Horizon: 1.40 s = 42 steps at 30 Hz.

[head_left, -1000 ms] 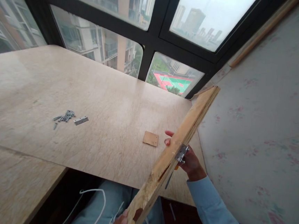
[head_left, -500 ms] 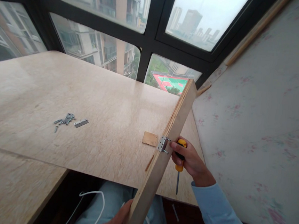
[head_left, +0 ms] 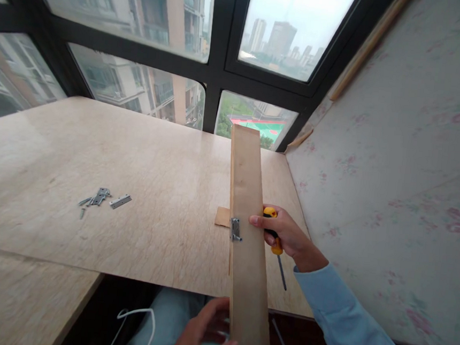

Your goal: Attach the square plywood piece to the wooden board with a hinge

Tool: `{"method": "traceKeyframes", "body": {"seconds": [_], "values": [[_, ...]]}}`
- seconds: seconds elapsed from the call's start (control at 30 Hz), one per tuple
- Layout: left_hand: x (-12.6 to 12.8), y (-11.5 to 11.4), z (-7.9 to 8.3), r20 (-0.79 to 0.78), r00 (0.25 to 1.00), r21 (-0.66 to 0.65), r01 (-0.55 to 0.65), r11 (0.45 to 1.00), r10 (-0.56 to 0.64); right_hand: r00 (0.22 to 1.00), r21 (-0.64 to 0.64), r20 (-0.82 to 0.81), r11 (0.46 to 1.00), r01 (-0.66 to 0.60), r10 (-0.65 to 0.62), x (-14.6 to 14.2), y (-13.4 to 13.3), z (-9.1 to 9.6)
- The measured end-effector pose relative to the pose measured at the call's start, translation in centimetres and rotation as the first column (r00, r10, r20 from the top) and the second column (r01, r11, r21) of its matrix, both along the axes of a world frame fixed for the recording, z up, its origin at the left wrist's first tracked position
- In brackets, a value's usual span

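In the head view, a long wooden board (head_left: pixel 248 260) rises from the person's lap over the pale counter (head_left: pixel 164 188), its far end pointing at the window (head_left: pixel 280 34). The left hand (head_left: pixel 199 336) grips the near end, thumb on the broad face and fingers around the left edge. The right hand (head_left: pixel 291 237) is closed around the handle of a yellow and black screwdriver (head_left: pixel 277 246), its shaft slanting down toward the person, while the thumb presses on the board's face. A metal hinge (head_left: pixel 234 229) sits at the board's left edge, about midway along, with screws sticking out of it. Just beside that edge, a small wooden piece (head_left: pixel 222 216) lies partly hidden by the board. Well to the left are a small pile of metal plates and screws (head_left: pixel 99 196) and, near it, a separate hinge plate (head_left: pixel 120 201).
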<state>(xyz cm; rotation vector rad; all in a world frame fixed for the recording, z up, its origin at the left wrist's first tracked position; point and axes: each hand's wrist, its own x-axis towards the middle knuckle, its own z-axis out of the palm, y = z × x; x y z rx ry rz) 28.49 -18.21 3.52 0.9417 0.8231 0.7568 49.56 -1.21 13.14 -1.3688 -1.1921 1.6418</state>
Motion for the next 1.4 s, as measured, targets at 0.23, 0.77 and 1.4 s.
{"method": "traceKeyframes", "body": {"seconds": [0.23, 0.77, 1.4], "values": [[1.5, 5.0, 2.4, 0.218, 0.936, -0.113, -0.258, 0.960, 0.277, 0.989, -0.017, 0.023, 0.989, -0.145, 0.145, -1.5, 0.9, -0.3], [2.5, 10.1, 1.0, 0.348, 0.916, -0.298, -0.093, 0.950, 0.199, 0.962, -0.044, 0.134, 0.971, -0.233, 0.237, -1.5, 2.3, -1.9], [4.5, 14.6, -2.2, 0.162, 0.971, -0.314, -0.120, 0.942, 0.178, 0.939, 0.149, -0.176, 0.935, 0.321, -0.294, 7.3, -1.5, 5.6]]}}
